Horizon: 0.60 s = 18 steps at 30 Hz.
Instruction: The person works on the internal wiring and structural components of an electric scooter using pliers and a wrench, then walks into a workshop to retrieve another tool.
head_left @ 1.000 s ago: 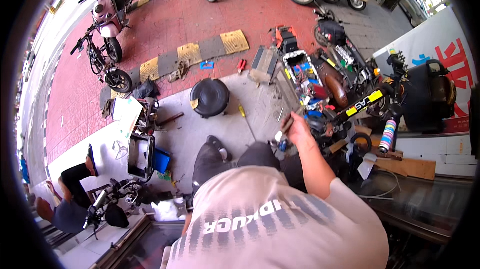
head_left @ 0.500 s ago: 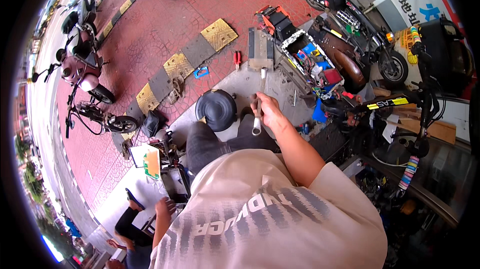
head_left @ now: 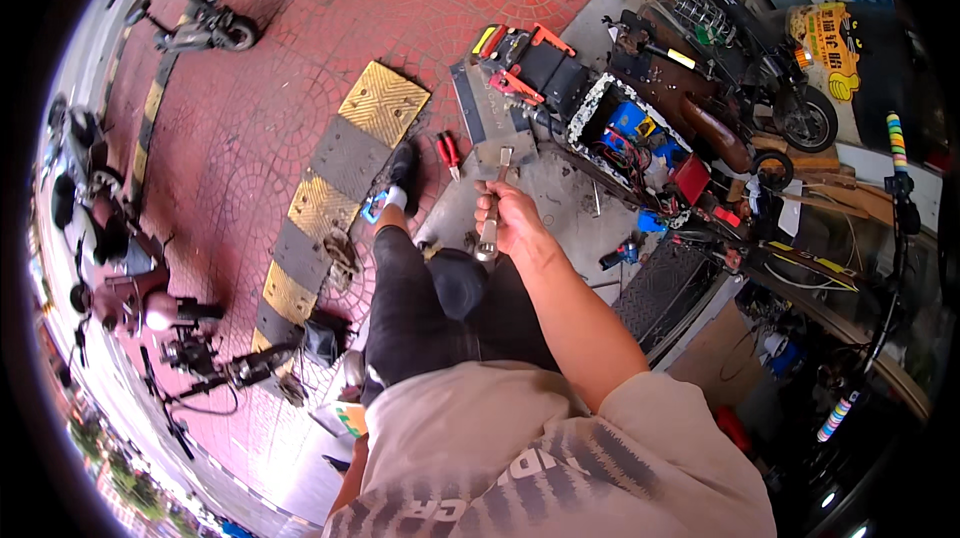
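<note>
In my right hand (head_left: pixel 512 218) I grip a metal wrench (head_left: pixel 491 228), my fingers wrapped round its shaft. Its ring end points down toward my lap and its other end sticks out beyond my fist. Below the wrench, a round black stool (head_left: pixel 458 283) shows between my thighs. Red-handled pliers (head_left: pixel 448 154) lie on the ground a little beyond the wrench, to its left. My left forearm (head_left: pixel 353 478) shows beside my shirt at the lower left; the fingers of that hand are hidden.
An opened scooter body (head_left: pixel 625 128) with blue parts and wires lies to the right. Behind it stands a black motorbike (head_left: pixel 700 18). A yellow-and-black speed ramp (head_left: pixel 335 178) crosses the red paving, near my left shoe (head_left: pixel 403 173). Parked two-wheelers (head_left: pixel 130 303) line the left.
My left leg has stretched forward, its foot now by the speed ramp. The stool shows between my thighs. My right hand keeps the wrench; my left hand has gone from sight behind my shirt.
</note>
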Tool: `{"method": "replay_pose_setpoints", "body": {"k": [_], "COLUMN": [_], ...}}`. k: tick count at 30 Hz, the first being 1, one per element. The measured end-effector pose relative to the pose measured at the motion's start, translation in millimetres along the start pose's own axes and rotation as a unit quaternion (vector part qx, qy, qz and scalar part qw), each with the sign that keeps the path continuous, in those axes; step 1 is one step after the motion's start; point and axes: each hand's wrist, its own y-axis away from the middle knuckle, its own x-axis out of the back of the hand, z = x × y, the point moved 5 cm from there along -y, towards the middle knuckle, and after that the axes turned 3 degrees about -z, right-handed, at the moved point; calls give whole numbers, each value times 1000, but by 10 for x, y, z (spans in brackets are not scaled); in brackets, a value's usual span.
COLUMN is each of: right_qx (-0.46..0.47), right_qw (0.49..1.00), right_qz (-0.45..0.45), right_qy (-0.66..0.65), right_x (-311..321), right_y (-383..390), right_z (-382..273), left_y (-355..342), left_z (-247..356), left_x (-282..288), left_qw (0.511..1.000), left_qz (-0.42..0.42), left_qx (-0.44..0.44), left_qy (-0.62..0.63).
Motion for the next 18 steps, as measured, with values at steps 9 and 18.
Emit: {"method": "replay_pose_setpoints", "body": {"k": [9, 18], "right_qx": [62, 134], "right_qw": [985, 953], "right_qz": [101, 127], "right_qy": [-125, -240], "right_x": [-303, -730], "right_y": [-1929, -2286], "right_z": [-579, -897], "left_y": [25, 172], "left_z": [3541, 3690], "left_x": [907, 646], "left_qw": [983, 995], "left_qz": [119, 22], "left_qx": [-123, -3], "left_qy": [-67, -95]}}
